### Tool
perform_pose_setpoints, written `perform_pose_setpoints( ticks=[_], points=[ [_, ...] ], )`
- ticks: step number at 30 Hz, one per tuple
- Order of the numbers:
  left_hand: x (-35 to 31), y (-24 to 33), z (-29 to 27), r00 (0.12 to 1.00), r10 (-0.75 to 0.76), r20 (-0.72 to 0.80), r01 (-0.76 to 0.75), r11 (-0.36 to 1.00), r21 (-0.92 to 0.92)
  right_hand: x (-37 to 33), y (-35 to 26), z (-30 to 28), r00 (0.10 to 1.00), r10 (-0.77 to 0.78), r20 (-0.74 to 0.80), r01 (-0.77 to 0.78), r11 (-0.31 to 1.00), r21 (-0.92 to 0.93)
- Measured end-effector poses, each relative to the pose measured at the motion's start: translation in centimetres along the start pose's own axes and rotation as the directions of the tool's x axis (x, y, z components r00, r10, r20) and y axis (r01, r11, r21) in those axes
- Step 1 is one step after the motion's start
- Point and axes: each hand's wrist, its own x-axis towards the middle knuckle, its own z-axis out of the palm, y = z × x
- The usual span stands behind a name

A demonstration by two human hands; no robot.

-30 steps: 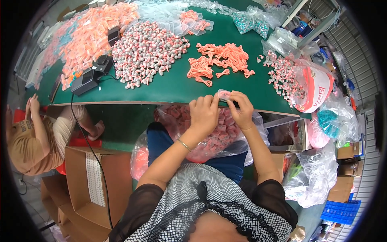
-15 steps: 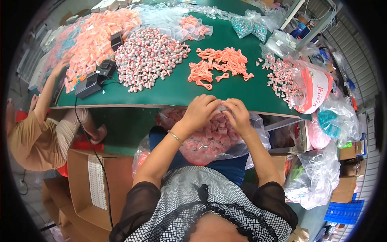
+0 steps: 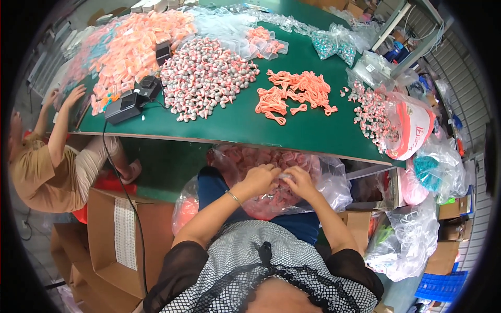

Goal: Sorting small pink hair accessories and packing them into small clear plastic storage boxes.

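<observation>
My left hand (image 3: 262,180) and my right hand (image 3: 298,182) meet over my lap, their fingers closed around a small pale, translucent piece (image 3: 284,176); its exact kind is too small to make out. Beneath them, a large clear plastic bag (image 3: 334,185) rests on my lap, filled with many pink-and-grey pieces (image 3: 276,201). On the table ahead lie bundles of looped orange cord (image 3: 297,91). Left of the cords is a big heap of small pink-and-grey parts (image 3: 206,78).
The green table (image 3: 209,128) has its front edge just beyond my hands. Orange plastic pieces (image 3: 130,47) pile up at the left, by black boxes (image 3: 123,108) with a cable. A red-and-white bag (image 3: 415,128) spills parts at right. A co-worker (image 3: 47,172) sits left, beside a cardboard box (image 3: 104,235).
Both my hands have drawn back from the table edge toward me, down over the bag, still holding the small piece together. The co-worker's hands have shifted at the left pile.
</observation>
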Motion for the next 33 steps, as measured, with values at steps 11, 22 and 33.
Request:
perform_pose_setpoints(
  ticks=[11, 22, 33],
  points=[
    [5.5, -2.2, -12.2, 0.813, 0.117, -0.57, -0.12, 0.992, 0.033, 3.2, -1.3, 0.4, 0.989, 0.058, 0.137, -0.04, 0.99, -0.133],
    [6.5, -6.3, -12.2, 0.805, -0.096, -0.586, 0.109, 0.994, -0.013, 40.9, -6.3, -5.0, 0.928, -0.346, -0.14, 0.27, 0.881, -0.387],
    [5.6, -5.1, -12.8, 0.855, -0.21, -0.474, 0.193, 0.978, -0.085, 60.0, -6.4, 0.4, 0.999, 0.021, -0.039, -0.038, 0.846, -0.531]
  ],
)
